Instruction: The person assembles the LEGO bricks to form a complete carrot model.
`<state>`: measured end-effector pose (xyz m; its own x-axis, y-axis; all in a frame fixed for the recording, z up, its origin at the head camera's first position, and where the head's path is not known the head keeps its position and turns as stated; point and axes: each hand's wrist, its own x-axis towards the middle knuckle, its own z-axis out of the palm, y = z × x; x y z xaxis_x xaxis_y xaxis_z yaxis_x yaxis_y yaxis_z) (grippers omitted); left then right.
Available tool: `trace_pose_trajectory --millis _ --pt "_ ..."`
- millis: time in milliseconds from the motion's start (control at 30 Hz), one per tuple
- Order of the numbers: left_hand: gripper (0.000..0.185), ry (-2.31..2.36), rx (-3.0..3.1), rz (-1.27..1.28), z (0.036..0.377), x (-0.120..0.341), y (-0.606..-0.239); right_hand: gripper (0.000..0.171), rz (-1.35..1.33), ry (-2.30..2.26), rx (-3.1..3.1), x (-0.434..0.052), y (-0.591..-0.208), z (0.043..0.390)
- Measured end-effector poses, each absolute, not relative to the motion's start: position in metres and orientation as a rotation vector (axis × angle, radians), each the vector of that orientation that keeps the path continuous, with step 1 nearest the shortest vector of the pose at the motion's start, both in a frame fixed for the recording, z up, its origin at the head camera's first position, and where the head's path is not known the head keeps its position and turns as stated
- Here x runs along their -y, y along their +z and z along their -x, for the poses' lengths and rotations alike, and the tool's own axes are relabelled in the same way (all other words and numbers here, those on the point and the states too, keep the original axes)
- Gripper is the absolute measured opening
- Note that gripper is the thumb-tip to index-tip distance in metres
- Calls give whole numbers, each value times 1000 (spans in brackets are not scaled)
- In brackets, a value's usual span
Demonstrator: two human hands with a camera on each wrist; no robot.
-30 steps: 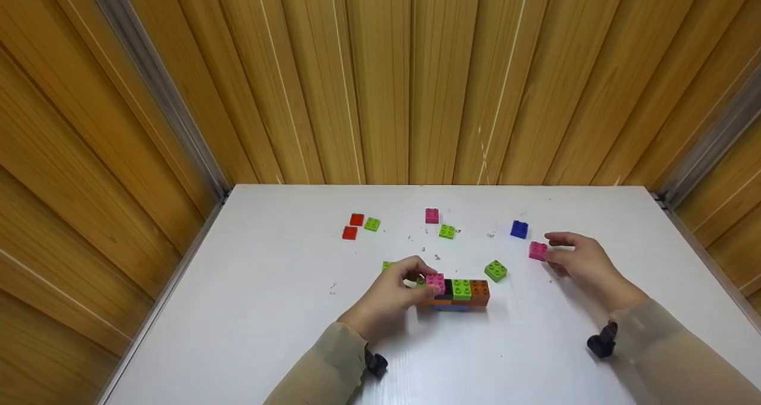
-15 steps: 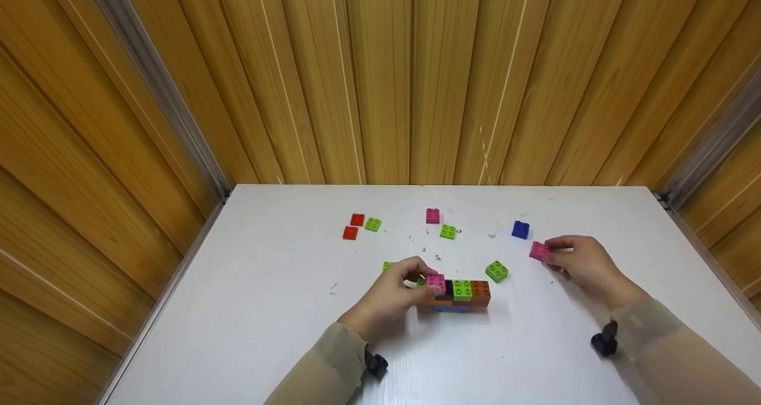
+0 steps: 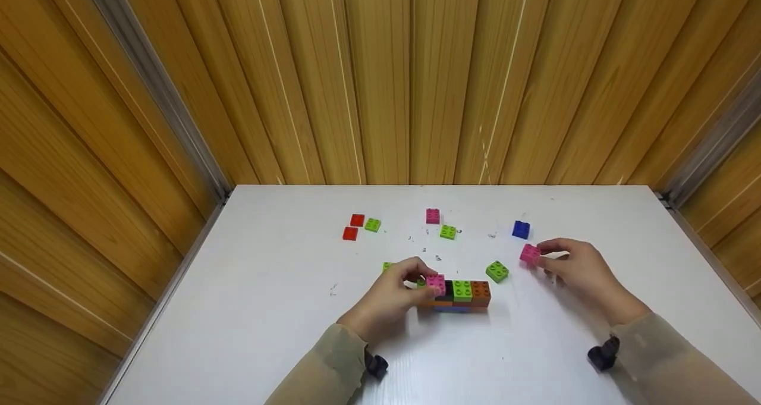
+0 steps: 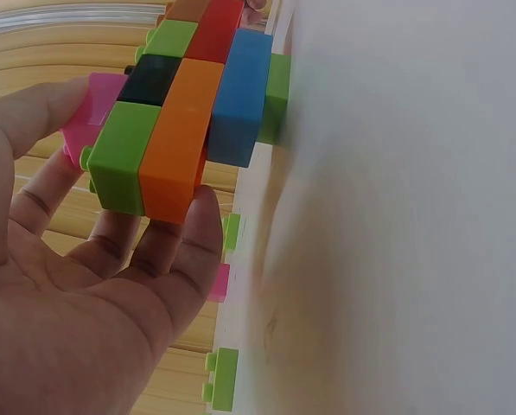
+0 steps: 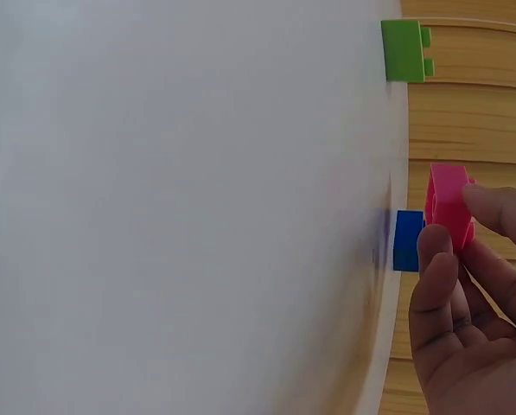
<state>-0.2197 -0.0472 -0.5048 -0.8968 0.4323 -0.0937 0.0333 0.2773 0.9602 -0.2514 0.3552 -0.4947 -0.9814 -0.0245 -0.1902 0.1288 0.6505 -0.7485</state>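
The stacked block row (image 3: 458, 295) sits at the centre of the white table (image 3: 267, 310), below mid-frame in the head view, with pink, green and orange bricks on top. The left hand (image 3: 389, 298) grips its left end, fingers curled round it. The left wrist view shows what the head view barely does — a blue and orange layer beneath, and a thumb on the pink end brick (image 4: 98, 117). Right of centre, the right hand (image 3: 579, 268) pinches a pink brick (image 3: 530, 254), lifted off the table — the right wrist view shows that gap. Just beyond lie a blue brick (image 3: 521, 229) and, nearer the row, a green brick (image 3: 497, 271).
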Motion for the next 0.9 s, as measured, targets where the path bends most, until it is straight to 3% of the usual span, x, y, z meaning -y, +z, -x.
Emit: trace_pose_trajectory --millis 667,900 --pt "15 1660 -2206 -391 217 48 -504 52 149 -1398 -2648 -297 -480 213" --pt "17 1669 -2196 -425 219 47 -505 41 256 -1461 -2633 -279 -473 204"
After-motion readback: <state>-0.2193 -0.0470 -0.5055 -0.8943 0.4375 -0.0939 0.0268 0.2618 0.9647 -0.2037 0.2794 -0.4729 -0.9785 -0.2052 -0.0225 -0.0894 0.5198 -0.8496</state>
